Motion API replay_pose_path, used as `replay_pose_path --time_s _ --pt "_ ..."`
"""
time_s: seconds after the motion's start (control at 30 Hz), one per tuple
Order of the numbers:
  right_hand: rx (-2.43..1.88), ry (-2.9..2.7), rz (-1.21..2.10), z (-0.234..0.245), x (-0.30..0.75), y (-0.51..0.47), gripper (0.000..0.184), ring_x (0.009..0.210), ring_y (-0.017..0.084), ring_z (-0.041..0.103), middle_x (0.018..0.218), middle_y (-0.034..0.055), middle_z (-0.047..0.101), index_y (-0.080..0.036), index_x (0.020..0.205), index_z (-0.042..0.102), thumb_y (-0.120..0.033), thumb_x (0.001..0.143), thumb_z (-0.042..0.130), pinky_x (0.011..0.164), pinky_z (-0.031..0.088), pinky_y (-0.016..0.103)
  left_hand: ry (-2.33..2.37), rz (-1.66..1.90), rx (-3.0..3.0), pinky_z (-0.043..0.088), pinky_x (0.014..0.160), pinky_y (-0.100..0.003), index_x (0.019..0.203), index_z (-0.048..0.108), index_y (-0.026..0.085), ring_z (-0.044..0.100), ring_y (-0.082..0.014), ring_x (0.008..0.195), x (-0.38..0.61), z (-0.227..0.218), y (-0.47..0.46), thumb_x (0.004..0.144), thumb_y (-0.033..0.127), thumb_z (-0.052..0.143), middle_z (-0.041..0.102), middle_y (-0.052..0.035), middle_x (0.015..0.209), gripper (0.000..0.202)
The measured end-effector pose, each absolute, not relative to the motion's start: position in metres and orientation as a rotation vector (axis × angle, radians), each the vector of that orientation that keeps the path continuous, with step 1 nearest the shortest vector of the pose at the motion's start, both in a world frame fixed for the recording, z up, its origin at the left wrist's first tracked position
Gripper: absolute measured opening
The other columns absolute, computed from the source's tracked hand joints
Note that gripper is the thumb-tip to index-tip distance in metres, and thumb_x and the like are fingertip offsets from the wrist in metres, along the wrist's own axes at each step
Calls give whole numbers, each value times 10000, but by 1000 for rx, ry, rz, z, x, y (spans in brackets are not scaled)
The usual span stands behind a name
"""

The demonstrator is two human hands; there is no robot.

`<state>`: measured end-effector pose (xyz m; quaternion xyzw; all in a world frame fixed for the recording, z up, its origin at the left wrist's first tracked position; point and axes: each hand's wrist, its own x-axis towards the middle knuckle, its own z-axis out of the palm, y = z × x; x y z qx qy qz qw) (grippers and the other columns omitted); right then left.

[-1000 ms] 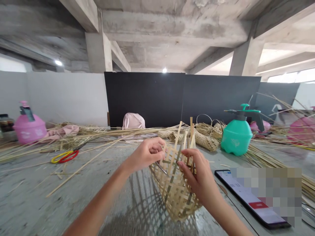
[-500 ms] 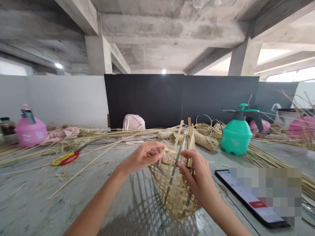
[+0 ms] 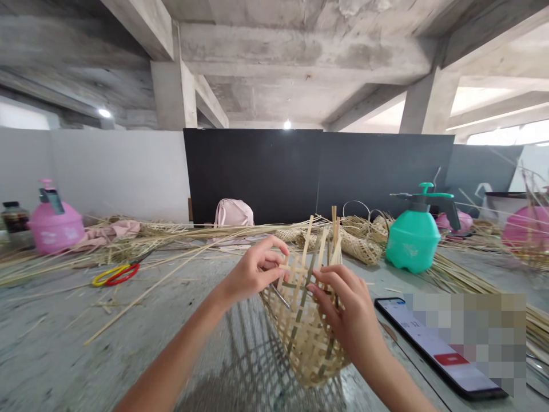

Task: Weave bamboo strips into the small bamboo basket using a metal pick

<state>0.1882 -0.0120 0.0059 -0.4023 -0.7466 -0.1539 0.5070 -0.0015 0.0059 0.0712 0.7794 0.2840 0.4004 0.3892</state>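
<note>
Between my hands a woven bamboo basket (image 3: 315,355) rests tilted on the grey table, its loose upright strips (image 3: 307,243) sticking up past the weave. My left hand (image 3: 257,269) is at the basket's left rim, index finger raised and curved, the other fingers curled. From under its thumb a slim metal tool (image 3: 281,296) points down across the basket's side; its grip end is hidden in the hand. At the right side my right hand (image 3: 343,297) pinches the basket's rim and strips between thumb and fingers.
Red-and-yellow scissors (image 3: 115,274) lie on the left. A green spray bottle (image 3: 412,237) and a phone (image 3: 446,349) are on the right. Long bamboo strips (image 3: 171,266) and woven pieces (image 3: 355,245) spread across the back. A pink spray bottle (image 3: 56,226) stands far left.
My left index finger has lifted off the rim and the hand has opened slightly upward. My right hand keeps its hold, and the basket has barely moved.
</note>
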Motion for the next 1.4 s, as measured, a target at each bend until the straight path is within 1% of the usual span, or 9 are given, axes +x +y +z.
replay_pose_path --time_s 0.2,0.33,0.4,0.53,0.9,1.1,1.2,1.3,1.4 --pt "-980 -1788 -412 8 183 -16 121 834 216 583 922 72 601 -212 950 548 -240 875 458 688 431 359 747 1046 1932 398 573 -239 934 443 208 573 -122 592 -4 72 7 783 207 543 587 37 647 181" --pt "-993 -1768 -440 5 181 -17 238 995 249 519 1159 133 477 -200 1091 516 -230 860 464 780 452 410 765 999 1847 409 595 -256 957 429 215 577 -123 557 -4 74 10 787 184 521 622 36 635 196" --pt "-1004 -1818 -425 4 181 -17 320 1048 269 476 1207 141 435 -195 1168 464 -246 852 469 808 450 433 772 995 1829 408 604 -256 939 440 209 579 -123 565 -5 75 11 781 165 512 630 31 642 179" --pt "-983 -1928 -314 4 182 -10 384 1008 265 477 1147 128 488 -179 1195 404 -291 838 492 811 456 442 801 1031 1788 401 588 -257 918 458 196 566 -120 534 -7 73 15 763 141 502 615 32 627 170" --pt "-959 -1919 -369 12 172 -11 219 910 253 507 998 102 565 -189 1029 495 -255 822 519 745 468 422 844 1021 1713 415 611 -259 954 576 160 580 -137 588 -21 64 29 719 169 568 637 10 617 235" --pt "-960 -1828 -305 4 176 -12 395 1011 269 492 1124 127 475 -194 1145 432 -297 780 544 801 459 449 752 973 1716 427 671 -287 939 647 123 590 -169 683 -24 65 30 705 168 576 663 -43 707 248" --pt "-980 -1838 -309 1 180 -10 438 1047 275 479 1169 131 446 -200 1177 416 -333 781 545 815 451 453 717 986 1814 412 737 -288 781 686 123 582 -191 799 -23 68 29 718 147 542 663 -54 740 159" --pt "-972 -1846 -433 4 178 -15 419 1044 286 477 1167 131 476 -199 1171 434 -333 788 541 829 422 479 691 971 1902 394 782 -288 632 670 126 562 -208 882 -20 72 24 713 120 520 659 -63 776 170" --pt "-956 -1889 -540 9 170 -25 412 1062 284 468 1166 116 520 -197 1194 442 -235 792 524 870 382 486 688 892 1883 406 771 -304 755 686 136 576 -196 815 -11 73 17 721 117 507 661 -52 786 182"
